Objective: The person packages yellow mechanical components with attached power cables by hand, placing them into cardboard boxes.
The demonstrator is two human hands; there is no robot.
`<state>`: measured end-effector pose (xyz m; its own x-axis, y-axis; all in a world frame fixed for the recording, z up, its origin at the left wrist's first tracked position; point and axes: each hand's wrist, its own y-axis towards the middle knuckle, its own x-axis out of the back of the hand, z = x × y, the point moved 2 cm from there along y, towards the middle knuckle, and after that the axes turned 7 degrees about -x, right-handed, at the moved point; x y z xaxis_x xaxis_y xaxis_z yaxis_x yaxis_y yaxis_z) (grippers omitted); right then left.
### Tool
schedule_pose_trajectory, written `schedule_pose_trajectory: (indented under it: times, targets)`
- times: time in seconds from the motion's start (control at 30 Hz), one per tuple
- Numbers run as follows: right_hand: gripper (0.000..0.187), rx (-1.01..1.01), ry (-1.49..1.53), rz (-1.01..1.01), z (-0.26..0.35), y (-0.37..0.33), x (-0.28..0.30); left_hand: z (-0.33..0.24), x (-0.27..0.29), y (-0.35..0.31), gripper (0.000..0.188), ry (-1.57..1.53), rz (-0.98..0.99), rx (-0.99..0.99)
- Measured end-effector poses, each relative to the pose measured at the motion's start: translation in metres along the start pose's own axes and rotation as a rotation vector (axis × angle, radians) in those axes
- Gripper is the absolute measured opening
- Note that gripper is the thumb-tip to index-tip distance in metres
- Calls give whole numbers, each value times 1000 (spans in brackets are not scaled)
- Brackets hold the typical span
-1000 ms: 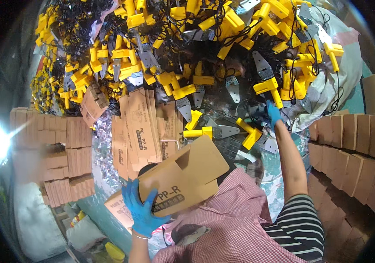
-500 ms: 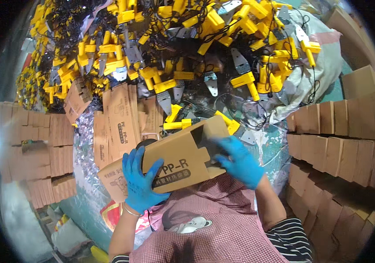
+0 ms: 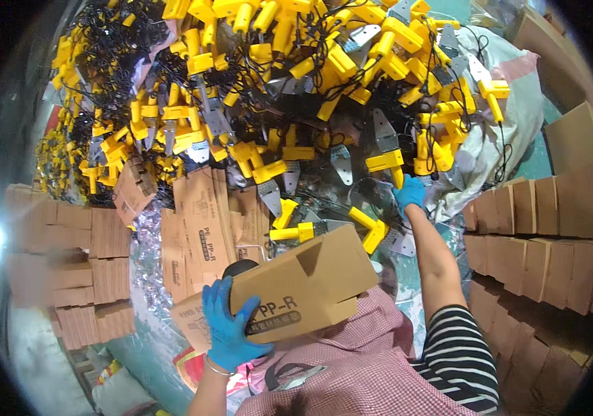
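Note:
My left hand, in a blue glove, grips the left part of a long brown cardboard box held tilted over my lap. Dark print marks the box's side, and a flap stands out at its left end. My right hand, gloved in blue too, reaches forward with its fingers closed at the handle of a yellow pipe welder. That welder's grey metal plate points away from me. Closer to the box lie other yellow pipe welders. Part of the right fingers is hidden by the hand's back.
A big heap of yellow pipe welders with black cords fills the far side. Flattened cartons lean left of the box. Stacked cardboard rises at the left and right. A white sack lies at the heap's right.
My right hand has left the box's right end and moved forward to a yellow pipe welder. The left hand still holds the box, which now sits lower in view.

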<state>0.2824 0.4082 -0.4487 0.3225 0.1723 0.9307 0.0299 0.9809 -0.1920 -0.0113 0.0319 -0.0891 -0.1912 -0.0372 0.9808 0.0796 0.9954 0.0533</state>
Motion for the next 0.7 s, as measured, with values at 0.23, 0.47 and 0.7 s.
schedule_pose_trajectory:
  times: [0.23, 0.47, 0.7]
  targets:
    - [55, 123, 870, -86, -50, -130, 163, 10, 2, 9, 93, 3, 16, 11]
    - [55, 36, 815, 4, -113, -275, 368, -2, 13, 39, 92, -53, 26, -212]
    - [51, 524, 505, 518, -37, -256, 364, -52, 19, 20, 92, -74, 104, -462]
